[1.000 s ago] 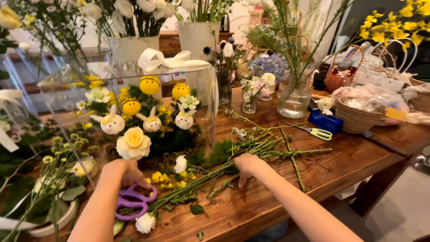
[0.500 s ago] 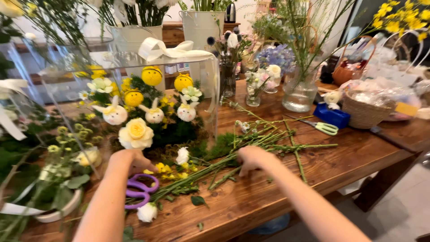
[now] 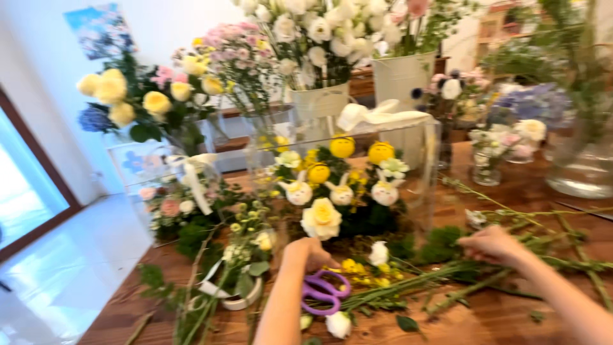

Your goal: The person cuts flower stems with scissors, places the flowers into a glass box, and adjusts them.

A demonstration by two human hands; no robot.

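Observation:
My left hand grips purple-handled scissors over a bunch of long green stems lying on the wooden table. My right hand is closed on the green stems further right. Just behind my hands stands a flower arrangement with yellow and white blooms and small white bunny figures, inside a clear box with a white ribbon bow. A white flower head lies near the scissors.
White vases of white roses stand at the back. Yellow roses and a second clear gift box are at left. A glass vase stands at right. A small white bowl with greenery sits near the front left.
The view has swung left, so the arrangement and my hands now sit right of centre. My left hand still holds the scissors and my right hand stays on the stems.

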